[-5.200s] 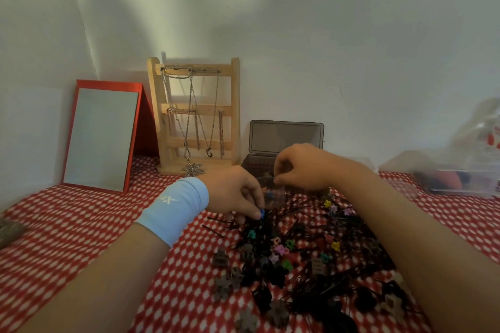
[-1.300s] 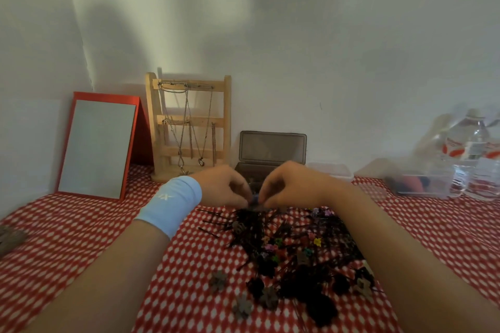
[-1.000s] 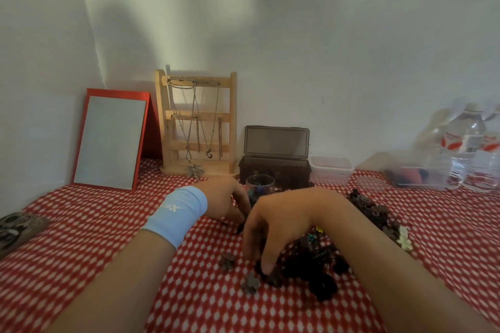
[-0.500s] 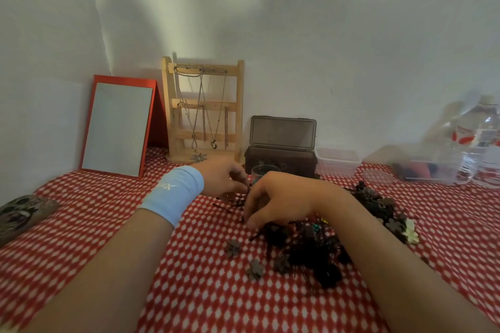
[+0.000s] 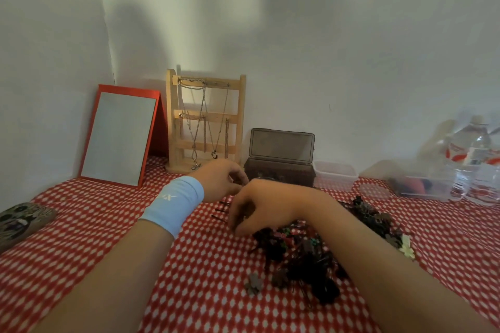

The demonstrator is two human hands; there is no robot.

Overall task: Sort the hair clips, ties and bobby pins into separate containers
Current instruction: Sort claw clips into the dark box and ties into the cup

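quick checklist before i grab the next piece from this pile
1. Right hand has one piece pinched: cannot tell; its fingertips curl down at the pile's left edge and hide whatever is under them.
2. Left hand is free: cannot tell; its fingers are curled and blurred.
3. Dark box is open: ok; its lid stands upright.
4. Clear tub is open: ok; no lid on it, right beside the box.
5. Pile is sorted: not ok; the pieces are mixed in one heap.
6. Bobby pins are easy to pick: ok; a few lie apart, left of the right hand.
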